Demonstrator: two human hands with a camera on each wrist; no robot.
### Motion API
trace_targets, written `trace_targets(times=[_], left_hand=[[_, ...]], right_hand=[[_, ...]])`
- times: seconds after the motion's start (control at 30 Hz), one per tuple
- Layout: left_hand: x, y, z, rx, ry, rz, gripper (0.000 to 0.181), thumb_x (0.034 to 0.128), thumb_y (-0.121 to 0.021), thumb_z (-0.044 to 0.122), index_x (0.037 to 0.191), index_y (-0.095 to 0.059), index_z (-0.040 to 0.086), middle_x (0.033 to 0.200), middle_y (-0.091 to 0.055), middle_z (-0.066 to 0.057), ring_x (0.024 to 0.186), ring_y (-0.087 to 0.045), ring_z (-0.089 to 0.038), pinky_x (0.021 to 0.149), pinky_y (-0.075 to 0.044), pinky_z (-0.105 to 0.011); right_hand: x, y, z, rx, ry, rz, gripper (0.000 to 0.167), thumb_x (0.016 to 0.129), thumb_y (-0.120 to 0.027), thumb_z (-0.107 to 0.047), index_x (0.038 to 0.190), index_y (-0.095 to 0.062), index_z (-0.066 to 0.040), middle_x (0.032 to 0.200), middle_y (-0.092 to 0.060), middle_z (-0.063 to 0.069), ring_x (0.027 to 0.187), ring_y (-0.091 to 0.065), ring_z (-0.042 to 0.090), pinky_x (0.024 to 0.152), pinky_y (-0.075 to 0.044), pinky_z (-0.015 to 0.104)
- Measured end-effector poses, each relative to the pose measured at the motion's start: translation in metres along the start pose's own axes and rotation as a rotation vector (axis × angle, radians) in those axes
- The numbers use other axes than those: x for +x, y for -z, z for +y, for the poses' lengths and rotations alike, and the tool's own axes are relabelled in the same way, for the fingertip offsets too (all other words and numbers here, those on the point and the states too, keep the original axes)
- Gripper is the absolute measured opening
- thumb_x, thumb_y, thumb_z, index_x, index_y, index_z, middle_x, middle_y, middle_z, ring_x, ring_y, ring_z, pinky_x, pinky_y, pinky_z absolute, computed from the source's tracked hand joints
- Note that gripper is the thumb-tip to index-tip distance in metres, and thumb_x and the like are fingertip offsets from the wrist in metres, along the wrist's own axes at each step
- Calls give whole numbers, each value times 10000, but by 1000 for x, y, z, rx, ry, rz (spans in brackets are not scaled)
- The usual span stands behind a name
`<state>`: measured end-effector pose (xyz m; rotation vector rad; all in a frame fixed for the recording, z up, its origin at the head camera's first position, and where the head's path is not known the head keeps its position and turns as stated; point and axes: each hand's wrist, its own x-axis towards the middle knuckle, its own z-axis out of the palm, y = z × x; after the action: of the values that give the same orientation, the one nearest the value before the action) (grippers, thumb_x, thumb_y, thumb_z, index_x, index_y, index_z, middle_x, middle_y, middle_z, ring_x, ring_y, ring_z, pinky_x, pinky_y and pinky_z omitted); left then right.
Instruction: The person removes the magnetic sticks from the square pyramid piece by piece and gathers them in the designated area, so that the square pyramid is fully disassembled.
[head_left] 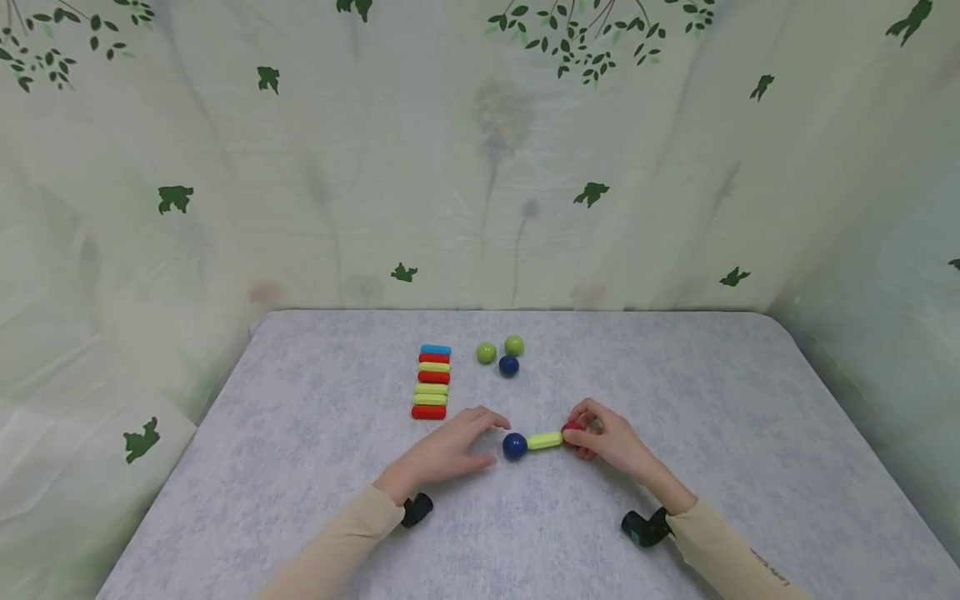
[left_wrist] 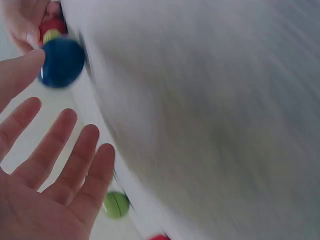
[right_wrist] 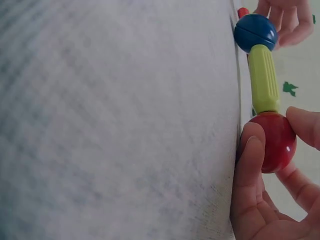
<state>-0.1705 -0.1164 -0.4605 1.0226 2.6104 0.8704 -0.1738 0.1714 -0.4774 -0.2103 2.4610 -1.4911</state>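
A yellow-green ridged rod point(right_wrist: 264, 80) joins a dark blue ball point(head_left: 514, 447) at one end and a red ball point(right_wrist: 274, 142) at the other. My right hand point(head_left: 611, 437) pinches the red ball between thumb and fingers, low over the table. Just left of the blue ball is my left hand point(head_left: 453, 448), its fingers spread and holding nothing. In the left wrist view its palm and fingertips show point(left_wrist: 60, 165), with the blue ball point(left_wrist: 62, 62) close by the thumb tip.
A column of short red, yellow and blue rods point(head_left: 432, 377) lies left of centre on the grey table point(head_left: 675, 375). Behind the hands sit two green balls point(head_left: 486, 352) and another dark blue ball point(head_left: 508, 366). A leaf-patterned sheet point(head_left: 450, 167) hangs beyond the table's far edge.
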Motion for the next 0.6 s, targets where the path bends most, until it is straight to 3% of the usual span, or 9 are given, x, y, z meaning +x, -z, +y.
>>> trace_targets(times=[0.1, 0.23, 0.6], left_hand=[[9, -9, 8, 25, -8, -34, 422, 893, -680, 140, 1286, -526, 152, 1255, -552, 22, 1145, -481, -141, 985, -400, -311], [17, -17, 15, 66, -29, -27, 361, 897, -680, 128, 1233, -551, 155, 1190, -579, 29, 1089, -502, -138, 950, -423, -292], [21, -19, 17, 139, -64, 17, 208, 902, -679, 145, 1099, -611, 157, 1111, -576, 38, 1027, -502, -135, 902, -442, -275]], right_hand=[[0, -1, 1, 17, 3, -15, 246, 882, -705, -224, 1008, -563, -67, 866, -577, 75, 653, -622, 207, 600, -539, 323], [-1, -2, 2, 26, 14, -35, 257, 892, -693, -240, 1017, -553, -64, 878, -572, 79, 655, -628, 212, 603, -544, 331], [-5, -2, -5, 11, 51, -63, 282, 889, -696, -217, 1050, -536, -49, 894, -566, 84, 642, -612, 201, 595, -528, 323]])
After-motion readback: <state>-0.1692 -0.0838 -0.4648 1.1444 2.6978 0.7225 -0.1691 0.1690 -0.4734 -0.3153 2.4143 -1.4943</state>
